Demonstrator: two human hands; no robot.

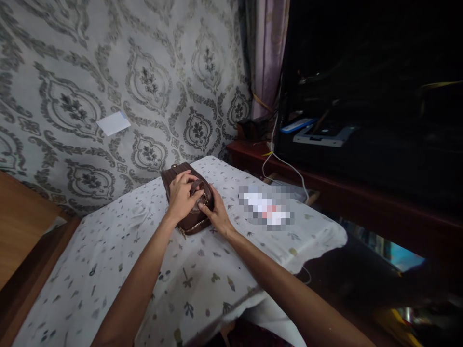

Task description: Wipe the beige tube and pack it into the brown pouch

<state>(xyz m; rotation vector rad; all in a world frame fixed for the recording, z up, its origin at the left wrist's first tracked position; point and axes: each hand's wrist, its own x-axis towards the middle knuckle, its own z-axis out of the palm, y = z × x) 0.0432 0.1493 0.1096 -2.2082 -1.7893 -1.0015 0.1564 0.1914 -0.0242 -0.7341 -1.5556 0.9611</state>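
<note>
Head view: a small brown handbag [188, 202] lies on the tabletop [119, 270], which is covered by a white cloth with a scattered leaf print. The bag sits toward the far edge of the tabletop, near the patterned wall [108, 72] — roughly 12 o'clock from the wearer.

Left hand [183, 193]: laid over the top of the handbag, fingers curled around its strap and gold hardware, grasping the strap. Right hand [217, 214]: pressed against the bag's side at 3 o'clock, fingers extended and touching the lower edge — bracing, not clenched.

At 3 o'clock from the bag, well apart, a blurred white item [269, 209] lies on the cloth. A white cable [285, 166] runs from the dark cabinet [361, 96] at 1 o'clock down toward the tabletop. A white paper slip [113, 123] is stuck on the wall at 10 o'clock.
</note>
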